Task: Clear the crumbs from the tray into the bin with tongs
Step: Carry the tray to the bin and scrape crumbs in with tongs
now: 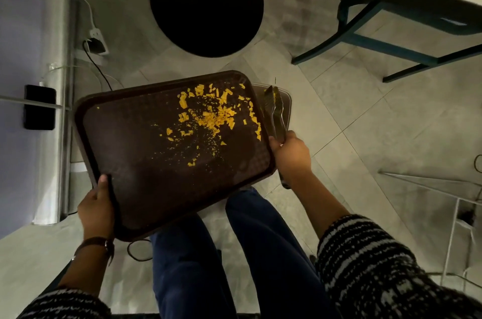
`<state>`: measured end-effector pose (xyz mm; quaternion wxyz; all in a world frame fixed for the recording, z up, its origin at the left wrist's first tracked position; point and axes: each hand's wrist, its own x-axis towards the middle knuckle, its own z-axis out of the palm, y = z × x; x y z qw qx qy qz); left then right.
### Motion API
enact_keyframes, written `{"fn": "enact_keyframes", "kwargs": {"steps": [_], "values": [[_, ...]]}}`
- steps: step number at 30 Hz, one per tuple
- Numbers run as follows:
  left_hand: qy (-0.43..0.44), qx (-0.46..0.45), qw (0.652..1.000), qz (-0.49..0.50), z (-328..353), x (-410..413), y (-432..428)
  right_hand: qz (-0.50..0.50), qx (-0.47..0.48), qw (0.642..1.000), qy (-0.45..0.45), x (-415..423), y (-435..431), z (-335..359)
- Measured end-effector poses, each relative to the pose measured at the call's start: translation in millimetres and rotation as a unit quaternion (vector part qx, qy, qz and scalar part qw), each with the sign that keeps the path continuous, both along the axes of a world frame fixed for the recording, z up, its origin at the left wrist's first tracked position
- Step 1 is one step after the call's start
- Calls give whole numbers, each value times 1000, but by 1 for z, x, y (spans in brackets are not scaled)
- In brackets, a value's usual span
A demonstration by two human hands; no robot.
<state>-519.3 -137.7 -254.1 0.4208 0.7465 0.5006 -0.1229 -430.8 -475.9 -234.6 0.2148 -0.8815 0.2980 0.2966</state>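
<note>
While your left hand [96,212] grips the tray [146,175] and your right hand [292,154] clasps the tongs [275,112] beside it, crumbs [214,112] lie at its far end, short of the bin [206,3]; reach it, then sweep.

The person wears black-and-white knitted sleeves [370,264], dark blue trousers [263,253] and a brown-strapped wristwatch [105,244].

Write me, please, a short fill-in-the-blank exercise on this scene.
1. The left hand grips the ____ by a corner.
2. The right hand holds the ____.
3. The crumbs are ____ in colour.
4. The round bin is ____ in colour.
Missing words: tray; tongs; yellow; black.
</note>
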Motion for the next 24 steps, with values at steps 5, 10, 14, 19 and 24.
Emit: {"fn": "enact_keyframes", "kwargs": {"steps": [5,10,14,19,24], "values": [[7,4,1000,20,0,-9,11,33,-25,997,70,10,-20,-22],[16,21,1000,15,3,-14,16,33,-22,992,119,18,-33,-28],[23,17,999,22,6,-13,18,27,-42,992,114,17,-41,-31],[17,2,1000,13,24,-7,11,44,-37,997,45,7,-42,-2],[11,-10,1000,4,80,-6,1,115,-7,992,-54,-19,-37,82]]}}
